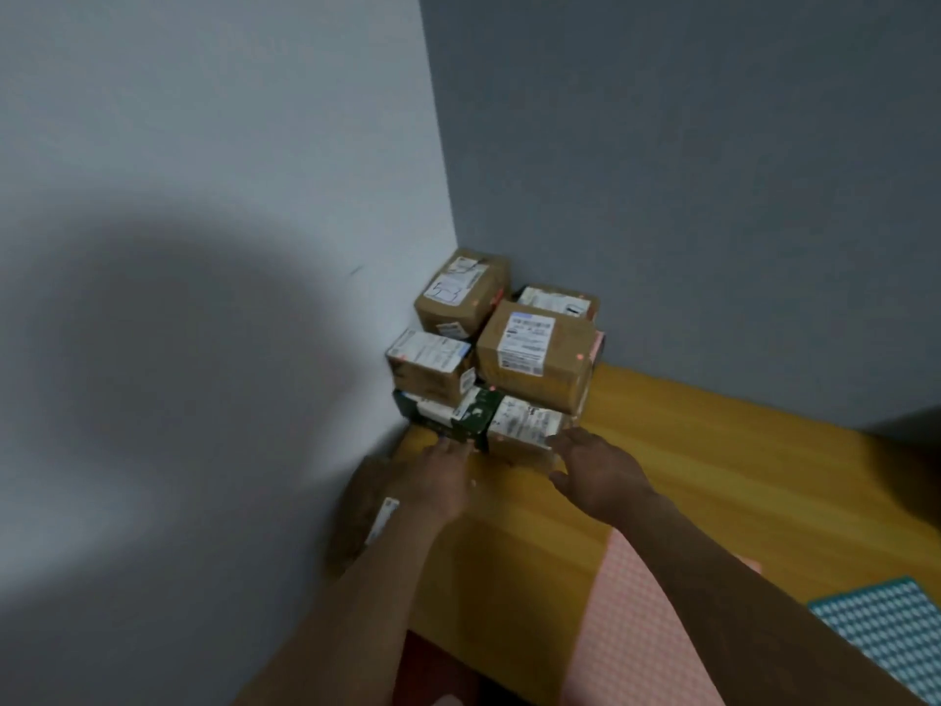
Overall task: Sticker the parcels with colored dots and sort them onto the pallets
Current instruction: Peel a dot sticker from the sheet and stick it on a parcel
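Several cardboard parcels are stacked in the room's corner on a yellow wooden surface (713, 450). Small red dots show on some. The front bottom parcel (524, 425) is brown with a white label, and a dark green one (473, 415) lies beside it. My left hand (438, 476) reaches to the green parcel's front edge, fingers extended. My right hand (596, 471) is spread open at the labelled parcel's right front corner, fingers touching or nearly touching it. A blurred brown parcel (361, 517) with a white label lies against the wall under my left forearm.
White wall on the left and grey wall behind close in the stack. A pink patterned sheet (646, 629) lies near my right forearm, and a teal patterned sheet (891, 634) sits at the lower right.
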